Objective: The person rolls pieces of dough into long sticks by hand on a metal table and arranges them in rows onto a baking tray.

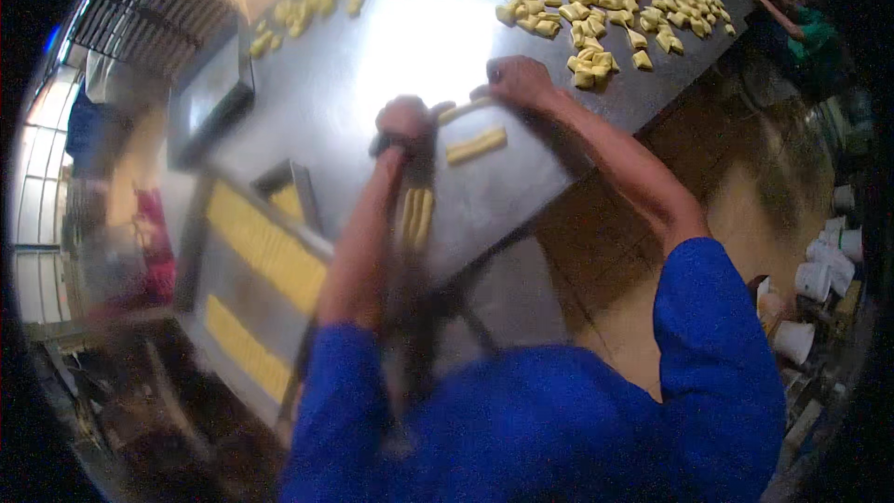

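A thin strip of yellow dough (463, 109) stretches between my two hands just above the steel table. My left hand (406, 121), slightly blurred, is closed around the strip's left end. At the other end my right hand (520, 83) has its fingers curled, pinching the dough. Just below them on the metal lies a short bundle of dough sticks (476, 145) side by side. Another bundle of dough sticks (417, 214) rests near the table's front edge, beside my left forearm.
Many cut dough pieces (596, 0) cover the far part of the steel table (326, 74). To the left stand a large tray (261, 298) with rows of dough strips, a smaller metal pan (300, 182) and an empty-looking tray (212, 98). A person in green (815, 37) works at far right.
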Tool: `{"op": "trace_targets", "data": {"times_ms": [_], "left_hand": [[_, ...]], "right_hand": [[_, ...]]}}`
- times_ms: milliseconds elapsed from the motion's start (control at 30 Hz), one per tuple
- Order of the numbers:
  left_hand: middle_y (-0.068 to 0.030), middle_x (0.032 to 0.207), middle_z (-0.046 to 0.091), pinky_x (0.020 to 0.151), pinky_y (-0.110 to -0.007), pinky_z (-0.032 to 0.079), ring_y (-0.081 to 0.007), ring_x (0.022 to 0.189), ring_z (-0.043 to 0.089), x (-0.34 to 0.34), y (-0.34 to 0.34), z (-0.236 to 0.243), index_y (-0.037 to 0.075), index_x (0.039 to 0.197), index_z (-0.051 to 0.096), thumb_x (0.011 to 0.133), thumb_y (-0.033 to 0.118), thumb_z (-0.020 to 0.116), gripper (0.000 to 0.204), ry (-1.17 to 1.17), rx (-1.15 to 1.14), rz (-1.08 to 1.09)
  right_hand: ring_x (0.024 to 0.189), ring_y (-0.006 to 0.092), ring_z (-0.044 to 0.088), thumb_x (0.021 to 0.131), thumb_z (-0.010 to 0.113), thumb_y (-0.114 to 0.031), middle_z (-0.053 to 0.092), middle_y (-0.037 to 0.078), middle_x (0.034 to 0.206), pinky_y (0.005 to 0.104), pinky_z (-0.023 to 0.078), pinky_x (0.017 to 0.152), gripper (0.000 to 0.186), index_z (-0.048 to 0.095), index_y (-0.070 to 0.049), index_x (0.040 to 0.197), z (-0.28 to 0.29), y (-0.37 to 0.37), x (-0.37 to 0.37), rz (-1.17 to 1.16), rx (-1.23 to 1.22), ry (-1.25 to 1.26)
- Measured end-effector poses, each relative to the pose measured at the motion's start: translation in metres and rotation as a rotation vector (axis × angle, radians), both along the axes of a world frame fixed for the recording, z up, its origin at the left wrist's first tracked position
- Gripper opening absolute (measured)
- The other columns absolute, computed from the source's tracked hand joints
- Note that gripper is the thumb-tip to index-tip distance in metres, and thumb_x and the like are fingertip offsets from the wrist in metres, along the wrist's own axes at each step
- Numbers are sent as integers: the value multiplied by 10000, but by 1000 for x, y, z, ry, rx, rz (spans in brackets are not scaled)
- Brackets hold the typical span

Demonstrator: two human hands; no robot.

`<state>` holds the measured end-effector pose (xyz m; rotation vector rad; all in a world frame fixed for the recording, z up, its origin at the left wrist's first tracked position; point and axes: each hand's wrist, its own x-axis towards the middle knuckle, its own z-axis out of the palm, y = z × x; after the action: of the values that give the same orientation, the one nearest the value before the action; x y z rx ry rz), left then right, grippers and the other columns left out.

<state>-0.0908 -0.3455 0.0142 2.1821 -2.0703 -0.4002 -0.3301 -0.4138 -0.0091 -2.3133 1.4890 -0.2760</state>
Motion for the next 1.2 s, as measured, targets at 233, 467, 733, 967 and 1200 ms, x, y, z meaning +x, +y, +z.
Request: {"op": "trace_targets", "data": {"times_ms": [233, 467, 733, 967, 1200], "left_hand": [[-133, 1042, 715, 783, -355, 556, -243, 879, 705, 2, 65, -13, 10, 1008, 739, 844, 288, 790, 327, 539, -152, -177], [-143, 993, 678, 799, -355, 556, -271, 889, 695, 0, 84, -29, 31, 1053, 732, 843, 229, 776, 292, 414, -66, -197], [-177, 1055, 694, 834, -401, 549, -324, 902, 673, 0, 45, -35, 53, 1222, 668, 834, 102, 717, 394, 375, -315, -164], [-94, 1006, 755, 834, -363, 570, -245, 861, 720, 5, 34, -23, 98, 1152, 726, 863, 116, 732, 290, 417, -205, -124], [-151, 952, 730, 832, -393, 549, -281, 868, 705, 12, 56, -38, 111, 1061, 743, 918, 223, 590, 238, 544, -198, -256]], "right_hand": [[852, 201, 646, 931, 651, -444, 695, 111, 1056, 342, 529, 751, 446, 702, -58, 1148, 27, 38, -15, 111, 118, -317], [836, 270, 688, 902, 720, -332, 671, 181, 1050, 375, 559, 763, 434, 625, -35, 1203, 8, 77, -30, -12, -31, -444], [872, 365, 641, 876, 671, -152, 636, 197, 975, 436, 524, 785, 288, 620, -36, 1134, -6, 50, -9, 231, -248, -265], [885, 250, 672, 905, 652, -188, 710, 135, 1006, 376, 528, 838, 250, 710, -33, 1092, 20, 49, -3, 125, -22, -322], [911, 197, 662, 930, 653, -179, 719, 91, 1031, 351, 529, 847, 242, 710, -35, 1116, 10, 56, -11, 210, 149, -236]]}}
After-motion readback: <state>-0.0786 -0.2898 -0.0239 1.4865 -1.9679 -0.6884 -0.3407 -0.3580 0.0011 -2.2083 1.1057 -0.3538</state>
